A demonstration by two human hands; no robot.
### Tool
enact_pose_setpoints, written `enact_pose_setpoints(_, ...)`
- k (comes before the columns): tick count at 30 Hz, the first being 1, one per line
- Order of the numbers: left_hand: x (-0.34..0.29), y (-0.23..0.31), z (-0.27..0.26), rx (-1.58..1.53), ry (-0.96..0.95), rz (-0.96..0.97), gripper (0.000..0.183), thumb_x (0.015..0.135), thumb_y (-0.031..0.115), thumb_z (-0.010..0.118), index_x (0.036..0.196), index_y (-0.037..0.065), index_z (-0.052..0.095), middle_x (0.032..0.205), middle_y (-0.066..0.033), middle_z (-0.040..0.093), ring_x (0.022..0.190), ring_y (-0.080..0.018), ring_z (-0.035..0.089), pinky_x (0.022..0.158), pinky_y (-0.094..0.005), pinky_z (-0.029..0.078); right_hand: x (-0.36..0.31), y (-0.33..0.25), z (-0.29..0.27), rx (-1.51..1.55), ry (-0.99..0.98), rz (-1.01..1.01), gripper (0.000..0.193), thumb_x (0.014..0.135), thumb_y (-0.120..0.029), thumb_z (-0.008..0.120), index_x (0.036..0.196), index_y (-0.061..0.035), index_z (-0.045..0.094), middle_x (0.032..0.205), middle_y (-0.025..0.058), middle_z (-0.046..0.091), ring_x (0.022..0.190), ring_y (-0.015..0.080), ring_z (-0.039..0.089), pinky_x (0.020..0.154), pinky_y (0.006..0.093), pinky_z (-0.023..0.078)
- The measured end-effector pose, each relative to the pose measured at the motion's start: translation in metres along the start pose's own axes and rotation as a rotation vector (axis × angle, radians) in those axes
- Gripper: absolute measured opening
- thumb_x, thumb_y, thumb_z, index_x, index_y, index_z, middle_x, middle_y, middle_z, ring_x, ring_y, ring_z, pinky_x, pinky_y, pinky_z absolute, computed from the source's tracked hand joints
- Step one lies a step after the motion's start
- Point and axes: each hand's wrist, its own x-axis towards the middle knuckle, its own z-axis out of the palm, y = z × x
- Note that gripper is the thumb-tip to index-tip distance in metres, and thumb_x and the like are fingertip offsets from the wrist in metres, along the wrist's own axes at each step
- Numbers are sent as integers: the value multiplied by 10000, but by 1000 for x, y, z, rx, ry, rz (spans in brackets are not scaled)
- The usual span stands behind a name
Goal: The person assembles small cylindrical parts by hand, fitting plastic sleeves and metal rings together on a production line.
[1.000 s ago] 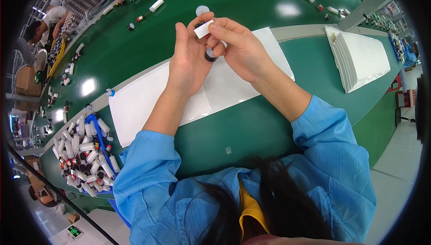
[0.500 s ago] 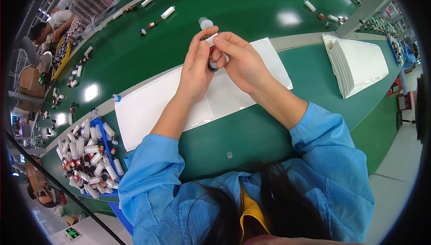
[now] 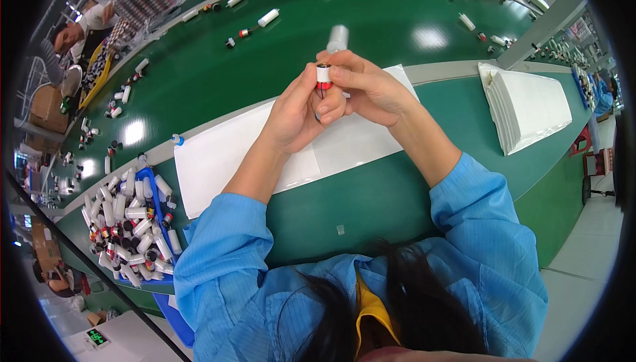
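Observation:
Above the white sheet (image 3: 232,156), my two hands meet around one small part. It is a short white-and-red cylinder (image 3: 323,75) with a dark top and a thin dark wire below. My left hand (image 3: 291,113) is closed on its left side, fingers curled beneath. Pressed against its right side are the thumb and fingers of my right hand (image 3: 374,90). A larger whitish translucent cylinder (image 3: 338,38) sticks out beyond my right fingers, slightly blurred. Whether it is joined to the small part is hidden by the fingers.
At left, a blue tray (image 3: 159,206) is heaped with white cylinders and red-and-black ends. Similar pieces, such as a white cylinder (image 3: 268,18), lie on the green belt (image 3: 199,70). A stack of white sheets (image 3: 530,107) lies at right. A co-worker (image 3: 83,30) is at far left.
The small part has turned, so its red band and wire now show. The translucent cylinder has swung right and upward with my fingers. Pieces on the belt have shifted right.

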Motion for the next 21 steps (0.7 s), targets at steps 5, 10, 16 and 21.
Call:
enact_pose_setpoints(5,-2,7,7,-46,-93,-122,566,940,451,146,1220,22,387,661,-49,511,631,-164,507,751,-315,423,-1,-10,2,-360,-56,-204,396,743,-107,661,1105,-15,530,954,117,599,890,169,580,734,270,472)
enact_pose_setpoints(10,29,30,-18,1286,304,-93,421,927,342,342,1071,10,556,816,-141,617,813,-225,599,755,-357,453,16,-41,-38,-753,116,-221,355,683,-96,719,989,-36,549,842,75,619,802,131,601,713,240,468)
enact_pose_setpoints(16,71,88,-149,2468,427,468,215,790,67,466,950,55,609,927,-109,605,899,-277,581,734,-388,459,53,-96,-118,-1336,344,52,511,619,-191,740,1058,-39,527,814,83,623,777,177,607,706,286,468)
enact_pose_setpoints(21,95,79,-176,2559,471,-172,214,774,42,473,958,46,582,939,-131,589,916,-270,580,734,-406,459,47,-61,-121,-1792,453,-599,402,694,-162,670,1065,-69,547,941,116,601,928,260,564,775,354,463)
